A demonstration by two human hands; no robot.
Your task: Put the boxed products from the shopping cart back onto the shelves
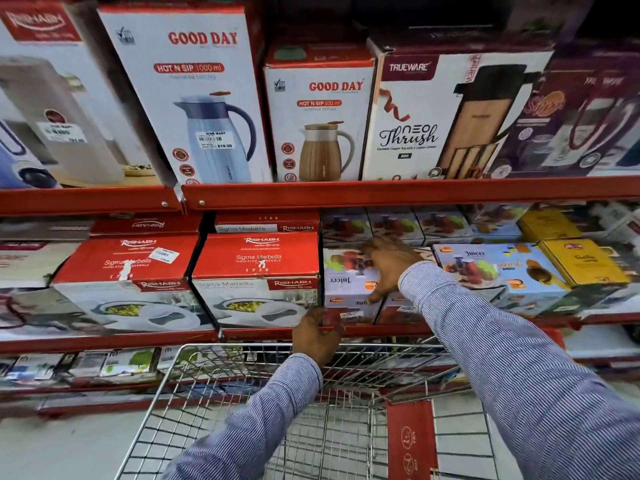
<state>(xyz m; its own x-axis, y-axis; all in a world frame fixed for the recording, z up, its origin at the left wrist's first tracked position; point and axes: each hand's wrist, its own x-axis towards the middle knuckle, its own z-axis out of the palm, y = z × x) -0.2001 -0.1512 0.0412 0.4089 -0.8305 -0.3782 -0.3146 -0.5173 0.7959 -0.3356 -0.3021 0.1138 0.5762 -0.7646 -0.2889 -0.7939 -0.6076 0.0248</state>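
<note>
A white and lilac Juicer box stands on the middle red shelf, between the red Rishabh Sigma Marbella boxes and more Juicer boxes. My right hand lies flat on its top and right side, fingers spread around it. My left hand touches the box's lower front corner at the shelf lip. The wire shopping cart stands below my arms; no box shows inside the part of the basket that I can see.
The upper shelf carries Good Day jug boxes and a Trueware Neo Thrush box. Yellow boxes sit at the far right of the middle shelf. Flat packs line the low shelf behind the cart.
</note>
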